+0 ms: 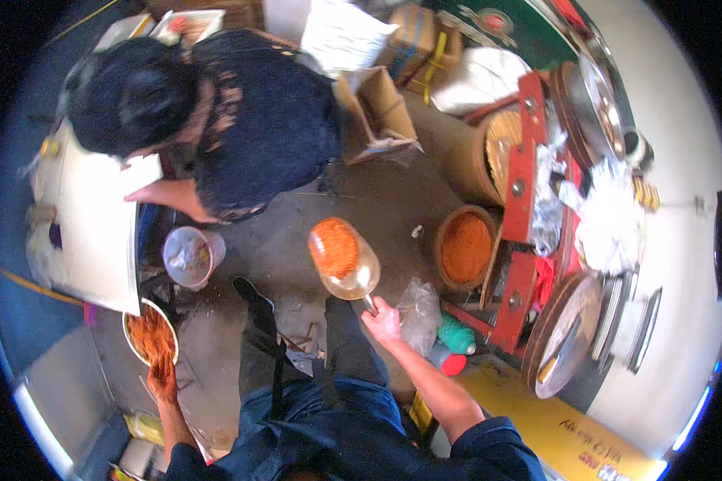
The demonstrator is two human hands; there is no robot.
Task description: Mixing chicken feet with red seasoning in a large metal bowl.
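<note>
My right hand (385, 321) is closed on the handle of a metal scoop (364, 273), which carries a heap of orange-red powder or paste (335, 248). The scoop is over the floor in front of my legs. At the lower left, my left hand (163, 376) is at the near edge of a white-rimmed tub (126, 337) of reddish-orange stuff, its fingers coated in the same colour. Whether those fingers grip anything is unclear. To the right of the scoop stands a round container (440, 246) filled with similar orange-red material.
A person in dark clothes (270, 120) leans over a white table (96, 222) at the left. Near it stands a clear plastic bin (213, 249). An open cardboard box (379, 114), a red metal frame (520, 240), plastic bags (420, 315) and a green thread cone (455, 335) surround the floor.
</note>
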